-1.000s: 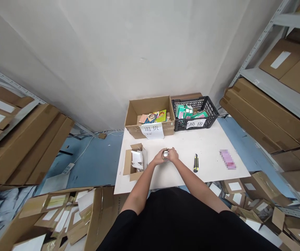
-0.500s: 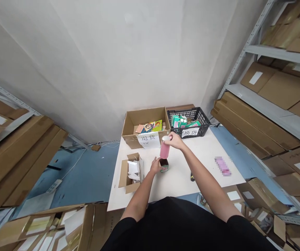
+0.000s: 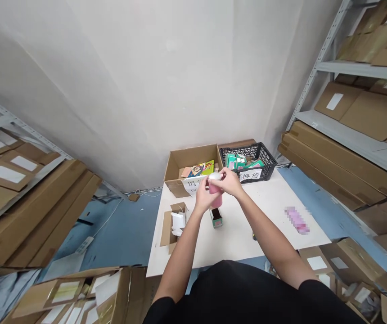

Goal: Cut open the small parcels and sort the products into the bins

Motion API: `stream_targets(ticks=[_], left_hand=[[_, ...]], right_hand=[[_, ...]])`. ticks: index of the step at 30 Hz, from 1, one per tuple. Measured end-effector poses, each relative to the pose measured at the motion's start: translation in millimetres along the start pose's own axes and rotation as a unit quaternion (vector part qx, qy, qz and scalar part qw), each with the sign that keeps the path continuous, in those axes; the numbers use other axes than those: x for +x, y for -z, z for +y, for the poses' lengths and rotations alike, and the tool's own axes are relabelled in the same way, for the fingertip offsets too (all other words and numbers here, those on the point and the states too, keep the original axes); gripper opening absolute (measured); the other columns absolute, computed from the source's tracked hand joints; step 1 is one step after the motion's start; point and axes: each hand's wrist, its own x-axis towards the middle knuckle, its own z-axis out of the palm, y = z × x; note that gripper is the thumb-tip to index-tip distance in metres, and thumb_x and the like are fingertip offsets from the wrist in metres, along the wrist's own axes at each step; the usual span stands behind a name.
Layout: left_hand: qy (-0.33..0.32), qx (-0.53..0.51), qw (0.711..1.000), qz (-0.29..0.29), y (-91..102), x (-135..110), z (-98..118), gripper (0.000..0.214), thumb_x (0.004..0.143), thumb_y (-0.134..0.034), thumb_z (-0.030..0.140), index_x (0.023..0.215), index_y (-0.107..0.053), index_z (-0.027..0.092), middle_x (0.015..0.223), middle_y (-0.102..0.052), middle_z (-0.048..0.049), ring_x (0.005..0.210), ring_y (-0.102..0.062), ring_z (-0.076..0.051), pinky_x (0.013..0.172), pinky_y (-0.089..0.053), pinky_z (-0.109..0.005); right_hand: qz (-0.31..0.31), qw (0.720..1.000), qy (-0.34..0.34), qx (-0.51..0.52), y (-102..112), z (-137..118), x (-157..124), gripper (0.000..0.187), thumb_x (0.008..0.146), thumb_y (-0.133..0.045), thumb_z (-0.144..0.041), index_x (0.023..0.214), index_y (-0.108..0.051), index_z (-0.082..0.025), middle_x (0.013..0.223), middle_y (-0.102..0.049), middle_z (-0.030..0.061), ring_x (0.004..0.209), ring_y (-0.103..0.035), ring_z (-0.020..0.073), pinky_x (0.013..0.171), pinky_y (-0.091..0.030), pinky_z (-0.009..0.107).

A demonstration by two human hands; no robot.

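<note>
Both my hands hold a pink bottle [image 3: 216,194] with a white cap up in the air above the white table [image 3: 240,234]. My left hand [image 3: 203,198] wraps the bottle's body from the left. My right hand [image 3: 229,182] grips its top by the cap. Below it, a small green open carton [image 3: 216,217] stands upright on the table. A small open cardboard box [image 3: 171,225] with white paper inside lies to the left of the carton.
At the table's far edge stand a cardboard box [image 3: 193,164] of colourful books and a black crate [image 3: 259,157] of green packs, both labelled. A pink item [image 3: 296,219] lies at the right. Shelves of cartons flank both sides; boxes litter the floor.
The pink bottle came up out of the green carton in my right hand. My left hand let go of the carton and joined it on the bottle. The view shifted slightly.
</note>
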Motion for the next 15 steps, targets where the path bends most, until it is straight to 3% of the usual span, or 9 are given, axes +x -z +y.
stream_targets(ticks=[3,7,9,12,15], left_hand=[[0.024,-0.037,0.999,0.007,0.1,12,15,0.11,0.067,-0.096,0.043,0.162,-0.043,0.026,0.122,-0.073,-0.0099,0.108,-0.07,-0.028,0.097,-0.058,-0.043],[0.051,-0.171,0.983,-0.048,9.5,18,18,0.116,0.076,-0.088,0.053,0.169,-0.026,0.024,0.128,-0.073,-0.0131,0.111,-0.071,-0.027,0.099,-0.057,-0.042],[0.051,-0.196,0.977,-0.064,10.1,21,21,0.113,0.08,-0.084,0.058,0.17,-0.023,0.025,0.139,-0.068,-0.0149,0.121,-0.068,-0.027,0.105,-0.054,-0.042],[0.056,-0.176,0.981,-0.065,5.6,25,28,0.124,0.075,-0.09,0.057,0.171,-0.017,0.028,0.147,-0.062,-0.0158,0.128,-0.064,-0.028,0.108,-0.053,-0.043],[0.078,-0.168,0.98,-0.072,-1.1,28,34,0.138,0.069,-0.096,0.05,0.172,-0.008,0.025,0.132,-0.071,-0.0146,0.114,-0.07,-0.027,0.102,-0.057,-0.044]], right_hand=[[-0.077,0.986,0.006,0.149,1,18,-5,0.057,0.071,-0.085,-0.056,0.115,-0.064,-0.026,0.103,-0.073,0.004,0.096,-0.069,0.0238,0.084,-0.055,0.037],[-0.221,0.943,0.01,0.249,-1,47,-23,0.099,0.065,-0.092,-0.041,0.152,-0.046,-0.029,0.122,-0.073,0.0079,0.108,-0.071,0.0265,0.093,-0.058,0.043],[-0.199,0.949,0.001,0.243,-7,56,-34,0.114,0.064,-0.093,-0.039,0.162,-0.035,-0.029,0.117,-0.074,0.0074,0.104,-0.072,0.0269,0.093,-0.059,0.045],[-0.114,0.969,-0.007,0.217,-13,61,-47,0.13,0.062,-0.098,-0.04,0.168,-0.024,-0.03,0.119,-0.073,0.0084,0.104,-0.072,0.0276,0.096,-0.059,0.048],[-0.156,0.95,-0.009,0.271,-11,64,-55,0.138,0.065,-0.098,-0.043,0.172,-0.01,-0.034,0.132,-0.069,0.0108,0.111,-0.071,0.0282,0.099,-0.059,0.048]])
